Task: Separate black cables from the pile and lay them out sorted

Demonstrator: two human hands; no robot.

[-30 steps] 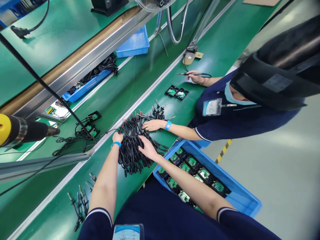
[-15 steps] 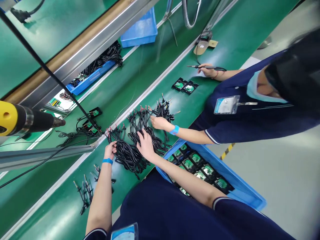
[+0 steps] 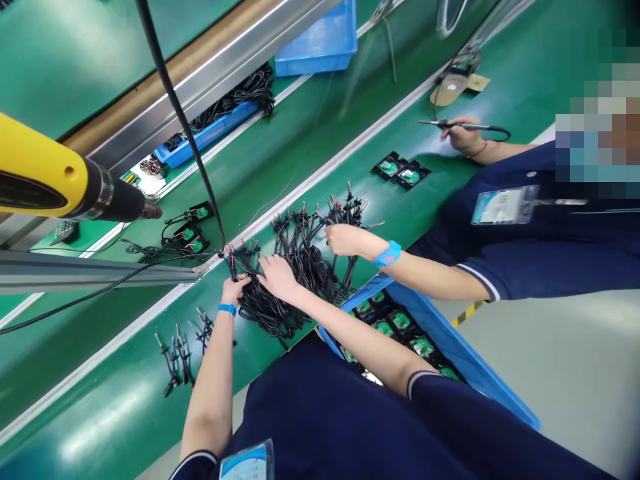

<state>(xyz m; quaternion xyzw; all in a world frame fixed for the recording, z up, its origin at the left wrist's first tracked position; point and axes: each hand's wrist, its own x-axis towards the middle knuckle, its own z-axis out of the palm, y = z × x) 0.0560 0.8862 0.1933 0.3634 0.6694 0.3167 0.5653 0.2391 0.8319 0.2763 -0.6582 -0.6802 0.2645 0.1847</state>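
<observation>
We are bent over the pile of black cables (image 3: 295, 267), which lies on the green belt (image 3: 125, 400), its red-tipped ends pointing away from us. Our left hand (image 3: 234, 288) is at the near-left edge of the pile, fingers curled in and pinching a few strands by their tips. Our right hand (image 3: 277, 275) lies on top of the pile just beside it, fingers spread fairly wide and pressing the cables down rather than gripping them.

On the far-right side of the pile, a co-worker's hand (image 3: 345, 239) closes on another clump of leads. That person's other hand (image 3: 463, 137), well beyond the pile, holds a soldering iron (image 3: 440, 123) near two small circuit boards (image 3: 400, 172).

Just right of the pile on our side is a blue crate (image 3: 450, 347) filled with green circuit boards (image 3: 400, 323). Left of the pile, apart from it, a few loose cables (image 3: 180, 350) lie on the belt. Farther left a yellow power tool (image 3: 45, 177) hangs above the line.

We judge the step in hand to be teasing a few cables free of the tangle. That calls for holding the mass down with the flat hand while the pinching hand draws its strands out along their length, so that the loops do not snag.
</observation>
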